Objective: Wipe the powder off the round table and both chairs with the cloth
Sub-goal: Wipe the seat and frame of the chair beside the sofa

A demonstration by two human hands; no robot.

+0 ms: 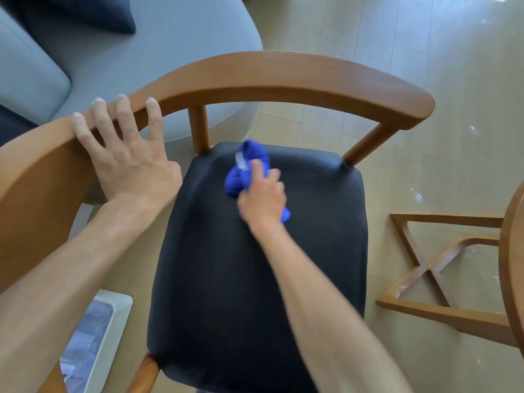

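1. The grey sofa (pixel 175 52) fills the upper left and runs out of the picture at the top and left edges; a dark cushion (pixel 93 12) on it is cut off at the top.
2. The wooden chair (pixel 283 78) stands in the middle, its curved backrest sweeping from the left edge round to the right. Its dark padded seat (pixel 255 279) takes up the centre. The front legs are mostly hidden below the seat, and no powder can be made out on the dark fabric.
3. The round table (pixel 513 251) shows only as a sliver of wooden rim at the right edge; its top is out of view. Beneath it the crossed wooden base (pixel 431 268) rests on the floor, with faint white specks on it and on the pale wooden floor (pixel 425 80) nearby.
4. A white box-shaped appliance (pixel 96 336) sits on the floor at lower left, partly hidden by the left forearm; what it is cannot be told.
5. The left hand (pixel 127 154) rests on the backrest rail, fingers spread and straight, gripping nothing.
6. The right hand (pixel 262 199) presses down on the seat near the back, fingers curled round the bunched blue cloth (pixel 249 168); the fingertips are blurred.
7. The cloth lies on the seat, sticking out beyond the fingers and a little behind the wrist.
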